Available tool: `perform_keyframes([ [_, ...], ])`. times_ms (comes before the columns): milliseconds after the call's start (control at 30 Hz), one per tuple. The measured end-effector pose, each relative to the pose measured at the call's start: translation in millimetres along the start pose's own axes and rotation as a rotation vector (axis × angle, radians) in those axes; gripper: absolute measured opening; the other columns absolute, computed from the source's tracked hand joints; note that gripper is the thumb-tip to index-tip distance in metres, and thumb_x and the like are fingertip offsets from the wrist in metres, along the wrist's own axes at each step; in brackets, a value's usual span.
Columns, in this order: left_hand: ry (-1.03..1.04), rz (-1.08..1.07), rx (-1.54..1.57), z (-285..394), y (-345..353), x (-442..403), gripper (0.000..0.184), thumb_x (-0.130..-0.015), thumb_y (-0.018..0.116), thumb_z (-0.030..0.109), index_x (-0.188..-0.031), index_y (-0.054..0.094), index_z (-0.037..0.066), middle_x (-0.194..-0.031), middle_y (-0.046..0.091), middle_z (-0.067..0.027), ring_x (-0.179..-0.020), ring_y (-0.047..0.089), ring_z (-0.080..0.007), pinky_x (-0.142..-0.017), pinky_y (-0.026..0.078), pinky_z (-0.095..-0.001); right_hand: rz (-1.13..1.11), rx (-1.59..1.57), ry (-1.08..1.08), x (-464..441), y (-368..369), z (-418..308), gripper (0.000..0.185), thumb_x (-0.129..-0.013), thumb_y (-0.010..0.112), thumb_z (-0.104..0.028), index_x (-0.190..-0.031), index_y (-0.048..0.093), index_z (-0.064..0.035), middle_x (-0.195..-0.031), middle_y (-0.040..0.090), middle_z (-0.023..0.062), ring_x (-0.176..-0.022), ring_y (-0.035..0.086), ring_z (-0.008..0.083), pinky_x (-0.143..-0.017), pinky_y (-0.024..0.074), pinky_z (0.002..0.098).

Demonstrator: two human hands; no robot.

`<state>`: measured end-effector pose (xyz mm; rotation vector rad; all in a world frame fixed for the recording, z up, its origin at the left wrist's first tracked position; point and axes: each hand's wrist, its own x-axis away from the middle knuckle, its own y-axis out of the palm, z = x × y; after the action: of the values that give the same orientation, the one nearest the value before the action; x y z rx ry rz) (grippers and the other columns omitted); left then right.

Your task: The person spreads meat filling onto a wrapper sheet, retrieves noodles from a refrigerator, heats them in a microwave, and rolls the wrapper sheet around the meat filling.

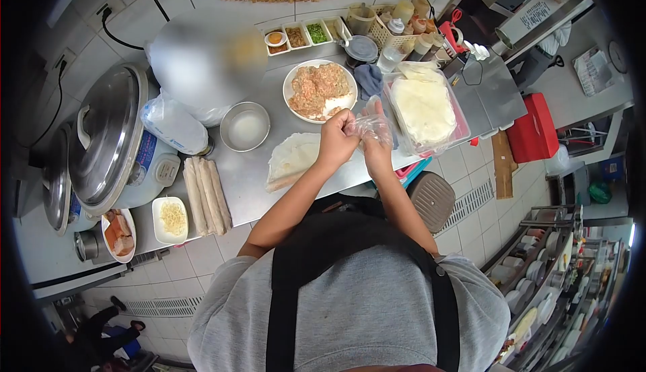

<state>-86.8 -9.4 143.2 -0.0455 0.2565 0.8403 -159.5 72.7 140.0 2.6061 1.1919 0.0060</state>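
Note:
My left hand (338,138), bare, is closed with its fingers pinching the cuff of a clear plastic glove (369,127). That glove is partly over my right hand (378,136), whose fingers point up and look extended inside the film. Both hands are above the front of the steel counter. Just left of them lies a thin pale wrapper sheet (289,155) with a rolled edge along its front. Behind my hands stands a white bowl (287,103) of minced meat mixture (319,88). To the right, a stack of wrapper sheets (422,108) sits in a plastic-lined tub (463,124).
Several finished rolls (206,195) lie at left beside a dish of shredded food (172,217). A metal bowl (245,127) and large lidded pots (108,136) stand nearby. Condiment trays (296,37) and a bottle basket (381,35) line the back. A stool (432,200) stands below.

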Motion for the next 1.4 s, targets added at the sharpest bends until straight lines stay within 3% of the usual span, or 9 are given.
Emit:
perform_keyframes([
  [467,0.108,0.193,-0.298,10,24,-22,0.017,-0.067,0.062,-0.004,-0.067,0.046,0.001,-0.055,0.044,-0.0090,-0.051,0.043,-0.0156,-0.048,0.035,-0.0303,-0.009,0.071,-0.127,-13,-6,-6,0.073,-0.088,0.048,-0.002,-0.148,0.008,-0.0018,-0.147,0.027,0.0189,-0.133,0.032,0.0237,-0.107,0.0260,0.0327],
  [567,0.077,0.087,-0.217,18,22,-22,0.020,-0.072,0.058,-0.006,-0.065,0.042,0.003,-0.059,0.036,0.0025,-0.059,0.034,-0.0067,-0.051,0.030,-0.0250,0.003,-0.081,-0.078,-20,-21,-6,0.074,-0.085,0.047,0.000,-0.149,0.009,-0.0036,-0.148,0.026,0.0193,-0.130,0.035,0.0233,-0.105,0.0287,0.0314],
  [800,0.462,-0.203,-0.362,35,40,-1,0.016,-0.064,0.058,-0.003,-0.066,0.044,0.004,-0.064,0.047,-0.0096,-0.063,0.047,-0.0285,-0.059,0.039,-0.0346,0.203,0.202,-0.259,-36,-30,-18,0.075,-0.092,0.052,-0.008,-0.150,0.005,-0.0104,-0.145,0.031,0.0179,-0.129,0.037,0.0251,-0.101,0.0322,0.0284],
  [867,0.520,-0.084,-0.448,31,44,0,0.017,-0.063,0.059,-0.003,-0.065,0.043,0.004,-0.063,0.047,-0.0095,-0.062,0.048,-0.0280,-0.057,0.038,-0.0364,0.239,0.047,-0.081,-37,-34,-16,0.081,-0.092,0.059,-0.019,-0.150,0.003,-0.0135,-0.128,0.047,0.0157,-0.088,0.053,0.0132,-0.067,0.0451,0.0240],
  [1133,0.416,0.174,-0.624,10,49,-13,0.014,-0.070,0.059,0.004,-0.069,0.046,0.005,-0.065,0.048,-0.0146,-0.067,0.051,-0.0358,-0.061,0.038,-0.0436,0.182,0.161,-0.115,-29,-19,-9,0.079,-0.092,0.058,-0.028,-0.148,0.008,-0.0027,-0.071,0.054,0.0017,-0.059,0.048,0.0109,-0.055,0.0435,0.0246],
  [1200,0.349,0.214,-0.636,-6,50,-15,0.014,-0.072,0.059,0.006,-0.070,0.045,0.004,-0.067,0.048,-0.0159,-0.067,0.050,-0.0359,-0.061,0.037,-0.0434,0.204,0.380,-0.170,-31,-23,3,0.084,-0.091,0.060,-0.028,-0.148,0.005,-0.0005,-0.098,0.061,0.0132,-0.086,0.060,0.0219,-0.076,0.0489,0.0308],
  [1267,0.297,0.244,-0.628,-11,52,-18,0.015,-0.074,0.058,0.007,-0.071,0.044,0.003,-0.067,0.046,-0.0158,-0.066,0.049,-0.0350,-0.060,0.037,-0.0423,0.174,0.328,-0.274,-35,-23,14,0.085,-0.090,0.061,-0.025,-0.147,0.003,-0.0003,-0.138,0.040,0.0233,-0.125,0.044,0.0303,-0.103,0.0349,0.0350],
  [1333,0.289,0.257,-0.599,-15,54,-22,0.016,-0.076,0.058,0.009,-0.071,0.043,0.004,-0.067,0.046,-0.0156,-0.065,0.048,-0.0343,-0.059,0.037,-0.0410,0.150,0.233,-0.333,-38,-22,16,0.086,-0.088,0.062,-0.021,-0.147,0.004,-0.0011,-0.153,0.009,0.0228,-0.141,0.015,0.0297,-0.113,0.0162,0.0349],
  [1400,0.301,0.236,-0.579,-18,56,-25,0.016,-0.075,0.059,0.007,-0.072,0.044,0.003,-0.067,0.047,-0.0141,-0.064,0.049,-0.0306,-0.057,0.037,-0.0386,0.201,0.416,-0.437,-40,-24,10,0.086,-0.086,0.061,-0.006,-0.149,0.002,-0.0054,-0.151,0.017,0.0237,-0.139,0.022,0.0275,-0.108,0.0243,0.0334],
])
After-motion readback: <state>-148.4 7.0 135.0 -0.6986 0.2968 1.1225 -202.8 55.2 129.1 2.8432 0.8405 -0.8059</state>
